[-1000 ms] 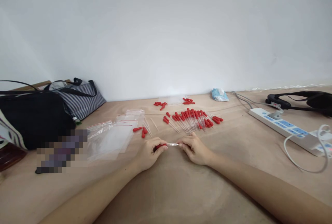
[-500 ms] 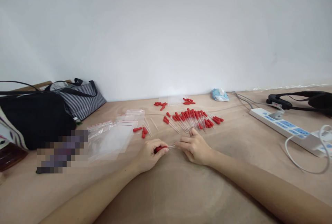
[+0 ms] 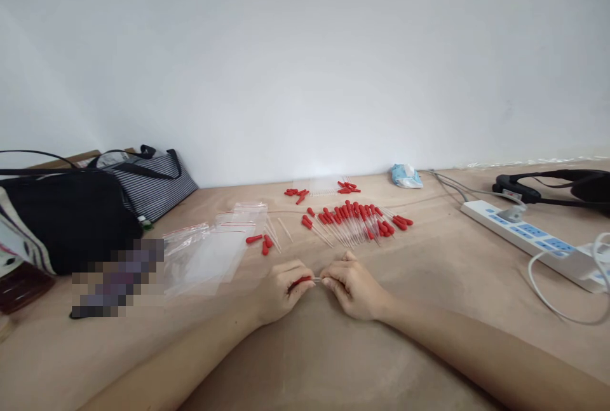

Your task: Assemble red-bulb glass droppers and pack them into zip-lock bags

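Observation:
My left hand [image 3: 282, 291] is closed around a red rubber dropper bulb [image 3: 300, 282], which shows between thumb and fingers. A clear thin dropper tube [image 3: 317, 279] bridges the small gap to my right hand [image 3: 355, 290], whose fingertips pinch it. Whether the tube sits fully inside the bulb's mouth, I cannot tell. Just beyond both hands lies a pile of droppers with red bulbs [image 3: 352, 213]. Left of that pile are a few loose red bulbs [image 3: 267, 242] and several bare clear tubes [image 3: 284, 229].
Clear zip bags [image 3: 204, 265] lie to the left, near a striped bag [image 3: 152, 185] and a black bag [image 3: 86, 220]. More bulbs [image 3: 297, 194] and tubes lie by the wall. A blue mask [image 3: 406, 176], power strip [image 3: 524, 233] and black headset [image 3: 548, 187] are rightward.
My right hand has moved closer to my left, so less of the tube shows between them. Both hands sit slightly lower in view.

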Demonstrator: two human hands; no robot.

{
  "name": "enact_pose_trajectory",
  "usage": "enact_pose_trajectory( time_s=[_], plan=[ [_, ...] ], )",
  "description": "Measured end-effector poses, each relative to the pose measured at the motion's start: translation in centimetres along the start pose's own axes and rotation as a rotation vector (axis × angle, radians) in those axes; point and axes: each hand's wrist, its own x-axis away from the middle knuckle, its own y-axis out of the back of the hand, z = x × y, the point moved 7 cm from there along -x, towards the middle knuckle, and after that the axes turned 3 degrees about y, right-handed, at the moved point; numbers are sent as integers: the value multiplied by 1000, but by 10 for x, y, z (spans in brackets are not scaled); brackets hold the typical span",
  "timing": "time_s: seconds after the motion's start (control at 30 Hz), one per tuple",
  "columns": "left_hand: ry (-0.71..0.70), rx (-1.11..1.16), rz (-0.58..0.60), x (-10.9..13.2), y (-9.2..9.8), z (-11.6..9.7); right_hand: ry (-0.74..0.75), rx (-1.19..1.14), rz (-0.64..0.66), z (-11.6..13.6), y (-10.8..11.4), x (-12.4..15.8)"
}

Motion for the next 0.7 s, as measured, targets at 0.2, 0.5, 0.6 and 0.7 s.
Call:
enact_pose_trajectory(
  time_s=[0.2, 0.5, 0.6, 0.7],
  plan=[
    [61, -139, -57, -7, 34, 24, -43, 149, -133, -1, 16, -6],
    [499, -375, -151, 13, 92, 128, -329, 572, -309, -65, 32, -54],
    [534, -356, -161, 16, 84, 132, -368, 628, -237, -73, 22, -62],
    [572, -360, -221, 16, 84, 132, -417, 665, -195, -69, 18, -66]
  ],
)
